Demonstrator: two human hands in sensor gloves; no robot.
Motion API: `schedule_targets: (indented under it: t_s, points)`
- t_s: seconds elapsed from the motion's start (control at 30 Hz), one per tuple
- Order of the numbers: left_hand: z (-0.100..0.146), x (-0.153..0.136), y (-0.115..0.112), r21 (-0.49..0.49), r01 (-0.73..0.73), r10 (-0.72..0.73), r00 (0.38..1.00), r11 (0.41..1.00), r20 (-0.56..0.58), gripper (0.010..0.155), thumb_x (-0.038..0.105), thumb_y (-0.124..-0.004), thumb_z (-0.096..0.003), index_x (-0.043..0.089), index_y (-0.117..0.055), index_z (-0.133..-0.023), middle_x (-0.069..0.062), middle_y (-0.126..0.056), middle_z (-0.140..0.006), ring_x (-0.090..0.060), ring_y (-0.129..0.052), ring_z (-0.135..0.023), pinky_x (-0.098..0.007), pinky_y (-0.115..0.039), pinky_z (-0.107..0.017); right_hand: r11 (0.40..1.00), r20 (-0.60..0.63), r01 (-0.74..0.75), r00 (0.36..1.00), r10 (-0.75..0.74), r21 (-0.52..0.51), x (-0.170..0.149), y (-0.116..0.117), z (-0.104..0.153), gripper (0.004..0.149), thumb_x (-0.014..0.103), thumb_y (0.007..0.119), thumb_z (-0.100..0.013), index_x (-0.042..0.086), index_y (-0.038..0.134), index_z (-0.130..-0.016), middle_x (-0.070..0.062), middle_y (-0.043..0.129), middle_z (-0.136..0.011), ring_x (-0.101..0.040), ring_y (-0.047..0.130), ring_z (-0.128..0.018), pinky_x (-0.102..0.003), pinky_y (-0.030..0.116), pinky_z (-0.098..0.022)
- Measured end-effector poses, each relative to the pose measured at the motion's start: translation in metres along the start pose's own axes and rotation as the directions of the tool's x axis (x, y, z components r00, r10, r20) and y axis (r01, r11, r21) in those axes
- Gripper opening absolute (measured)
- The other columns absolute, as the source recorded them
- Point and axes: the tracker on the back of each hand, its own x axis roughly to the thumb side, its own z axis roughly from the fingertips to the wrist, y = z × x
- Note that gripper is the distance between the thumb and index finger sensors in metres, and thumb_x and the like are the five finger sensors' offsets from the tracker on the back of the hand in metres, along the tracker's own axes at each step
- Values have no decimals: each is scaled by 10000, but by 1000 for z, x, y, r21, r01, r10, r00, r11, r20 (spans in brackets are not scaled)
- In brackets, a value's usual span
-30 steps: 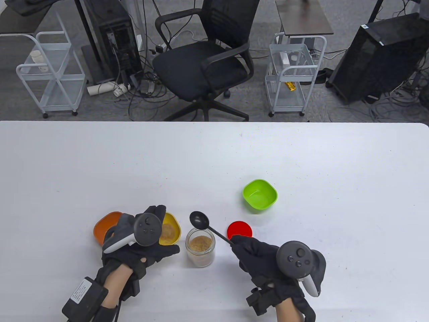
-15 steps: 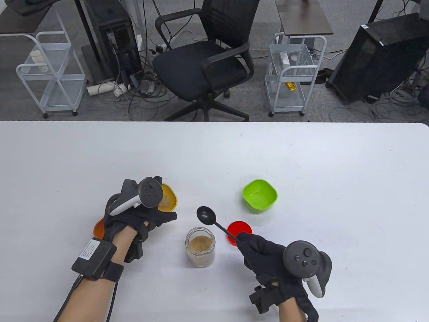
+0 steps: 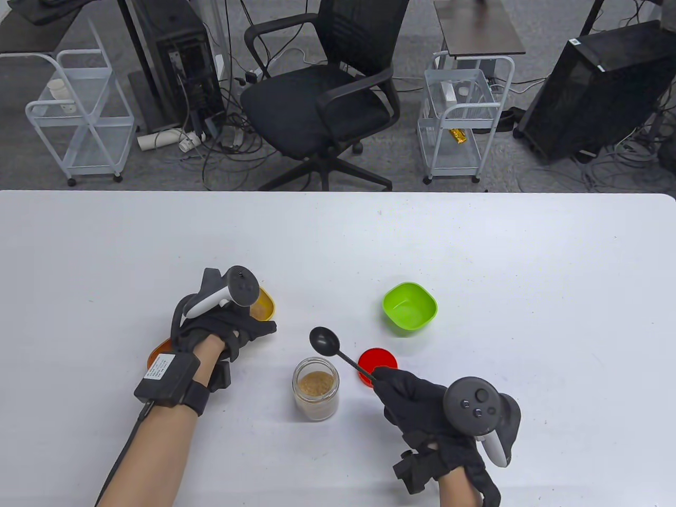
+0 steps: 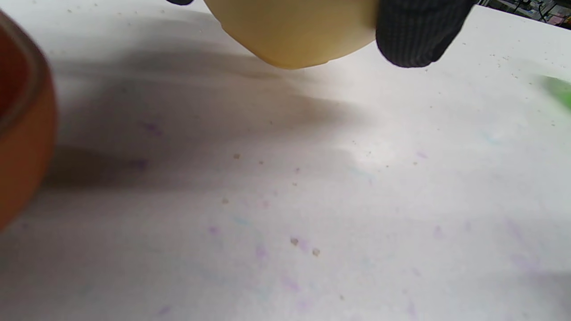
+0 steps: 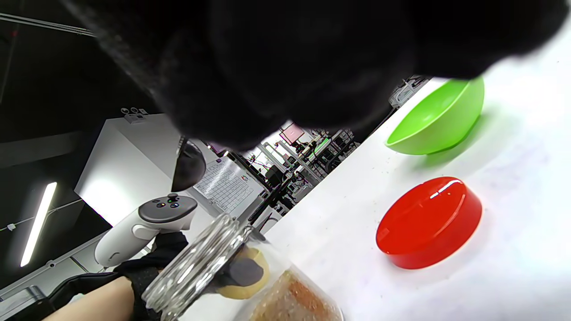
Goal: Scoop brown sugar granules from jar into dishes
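— Left hand [image 3: 222, 330]?
— Grips the yellow dish [image 3: 262, 306] with sugar in it, lifted off the table [image 3: 475, 243], orange dish [image 3: 158, 355] below the wrist.
— Right hand [image 3: 422, 404]?
— Pinches the black spoon [image 3: 338, 351], bowl empty, raised just beyond the open jar [image 3: 316, 388]. Red lid [image 3: 383, 360] and green dish [image 3: 410, 308] beside.

We see wide bare bench [image 3: 475, 237] behind and to the right of the green bowl [image 3: 410, 308]. Near the front things crowd — the open jar [image 3: 316, 388], red lid [image 3: 377, 363] and raised black spoon [image 3: 338, 353] sit close together, the left hand [image 3: 219, 330] and yellow dish [image 3: 262, 306] just beyond.
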Motion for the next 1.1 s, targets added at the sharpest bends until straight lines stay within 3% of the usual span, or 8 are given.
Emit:
schedule_targets:
  t_s: [0.2, 0.53, 0.77, 1.1]
  points:
    - [-6, 0, -9, -20, -2, 2, 1000, 1000, -15, 1142, 648, -734, -580, 26, 42, -1142, -280, -17, -1228, -548, -215, -1146, -632, -404, -870, 1000, 9, -3, 1000, 3, -9, 1, 0, 1, 387, 461, 827, -506, 276, 916, -834, 117, 1052, -341, -122, 1009, -127, -335, 922, -210]
    - [5, 6, -11, 5, 23, -23, 999, 1000, 37, 1177, 659, -725, -565, 3, 77, -1123, -308, 128, -1169, -584, -10, -1105, -718, -186, -784, 1000, 8, -1, 1000, 1, -10, 0, 1, 2, 389, 458, 826, -507, 272, 914, -837, 110, 1054, -346, -124, 1012, -132, -337, 922, -214]
    - [38, 16, -1, 119, 36, -51, 991, 992, 121, 1134, 651, -692, -579, 2, 56, -1132, -312, 133, -1160, -586, -2, -1095, -714, -193, -776, 1000, 7, 2, 1000, -2, -7, 0, 1, 2, 389, 458, 826, -506, 272, 914, -836, 111, 1055, -351, -127, 1015, -137, -338, 923, -218]
    - [103, 20, -11, 264, -60, -10, 967, 963, 255, 1035, 635, -664, -592, 8, -81, -1174, -307, -75, -1234, -582, -208, -1151, -708, -344, -808, 1000, 4, 15, 1000, -15, -8, 0, 3, 2, 396, 459, 820, -509, 265, 908, -843, 112, 1055, -363, -124, 1020, -148, -337, 925, -225]
